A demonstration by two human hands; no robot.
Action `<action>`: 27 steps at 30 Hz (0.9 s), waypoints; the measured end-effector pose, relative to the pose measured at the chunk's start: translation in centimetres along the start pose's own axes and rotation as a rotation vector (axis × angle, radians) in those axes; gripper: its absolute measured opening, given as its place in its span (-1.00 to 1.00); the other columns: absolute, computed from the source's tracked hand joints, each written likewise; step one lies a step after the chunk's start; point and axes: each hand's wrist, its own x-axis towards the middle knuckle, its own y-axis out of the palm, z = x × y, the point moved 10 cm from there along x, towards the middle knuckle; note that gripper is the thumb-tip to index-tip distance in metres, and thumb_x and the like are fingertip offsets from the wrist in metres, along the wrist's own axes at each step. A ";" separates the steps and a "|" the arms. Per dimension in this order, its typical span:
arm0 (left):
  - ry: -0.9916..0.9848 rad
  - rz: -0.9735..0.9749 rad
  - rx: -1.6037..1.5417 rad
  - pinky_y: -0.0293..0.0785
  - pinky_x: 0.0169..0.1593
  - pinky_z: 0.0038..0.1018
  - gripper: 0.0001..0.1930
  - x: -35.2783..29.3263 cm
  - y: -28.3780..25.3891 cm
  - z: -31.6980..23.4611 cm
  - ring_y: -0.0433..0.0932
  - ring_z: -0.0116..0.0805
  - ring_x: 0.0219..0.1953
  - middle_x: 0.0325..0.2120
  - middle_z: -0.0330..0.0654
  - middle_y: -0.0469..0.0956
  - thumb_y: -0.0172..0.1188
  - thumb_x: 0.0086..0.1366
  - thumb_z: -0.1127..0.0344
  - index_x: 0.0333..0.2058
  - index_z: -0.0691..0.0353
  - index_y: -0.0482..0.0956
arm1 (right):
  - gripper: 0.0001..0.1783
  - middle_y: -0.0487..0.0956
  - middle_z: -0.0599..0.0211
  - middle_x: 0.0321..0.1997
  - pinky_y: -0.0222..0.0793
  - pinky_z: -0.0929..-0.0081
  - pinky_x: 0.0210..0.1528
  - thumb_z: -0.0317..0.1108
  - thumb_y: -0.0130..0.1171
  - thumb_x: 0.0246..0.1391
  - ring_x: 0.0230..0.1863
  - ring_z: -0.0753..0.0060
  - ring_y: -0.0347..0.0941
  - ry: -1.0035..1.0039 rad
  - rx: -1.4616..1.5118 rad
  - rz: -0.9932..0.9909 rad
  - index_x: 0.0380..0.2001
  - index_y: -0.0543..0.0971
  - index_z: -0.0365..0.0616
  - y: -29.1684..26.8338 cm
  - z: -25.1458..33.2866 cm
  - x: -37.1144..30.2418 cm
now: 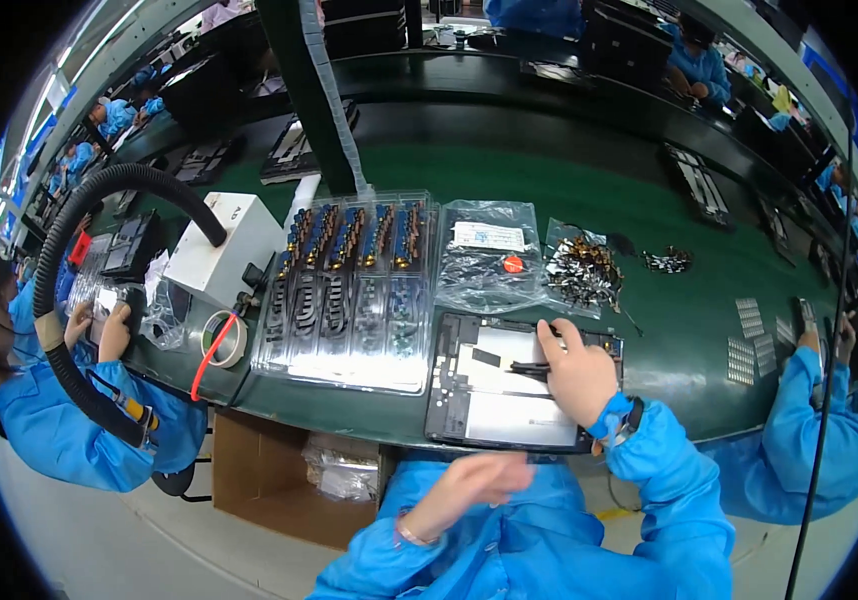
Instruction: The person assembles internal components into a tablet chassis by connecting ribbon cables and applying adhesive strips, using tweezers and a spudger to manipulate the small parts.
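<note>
Apparently, slim black tweezers [526, 368] are gripped by the right hand [583, 378] for fine work on an opened silver-and-black tablet [514, 418]. Steadiness seems needed; the left hand [471, 487] is unclenched.

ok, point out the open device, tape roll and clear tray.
Open device [511, 412], head view: its silver lower panel.
Tape roll [239, 346], head view: right side of its ring.
Clear tray [349, 374], head view: its near rim.

The green bench [669, 350] carries an opened device [509, 410], a clear tray [354, 378], a tape roll [238, 345] and what seem bagged cables [585, 272].
</note>
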 end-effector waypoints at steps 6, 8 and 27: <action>0.787 -0.759 1.563 0.37 -0.12 -0.33 -0.73 -7.3 0.2 -10.7 0.45 -0.06 -0.23 -0.29 -0.06 0.49 0.19 0.05 0.40 -0.22 0.29 0.49 | -0.32 0.38 0.19 0.03 0.44 0.30 -0.40 -0.58 0.04 -0.32 -0.42 0.13 0.49 0.008 0.238 -0.278 0.04 0.38 -0.01 -6.0 -2.2 -2.3; 0.797 -0.808 1.597 0.35 -0.12 -0.29 -0.68 -7.2 -0.1 -11.1 0.44 -0.07 -0.23 -0.29 -0.05 0.47 0.23 0.03 0.37 -0.21 0.33 0.48 | -0.37 0.42 0.17 -0.09 0.42 0.25 -0.34 -0.64 -0.01 -0.26 -0.34 0.05 0.47 0.356 0.473 -0.331 0.03 0.39 -0.07 -7.1 -6.3 -5.9; 1.516 0.164 0.409 0.27 -0.14 -0.32 -0.68 -21.3 14.7 -17.0 0.38 -0.24 -0.30 -0.28 -0.17 0.48 -0.13 0.28 -0.02 -0.32 0.04 0.47 | -0.79 0.51 0.51 -0.47 -0.10 0.73 -0.76 -0.22 0.01 0.16 -0.82 0.77 -0.01 0.561 2.085 -0.291 -0.24 0.50 -0.08 0.0 -20.9 0.5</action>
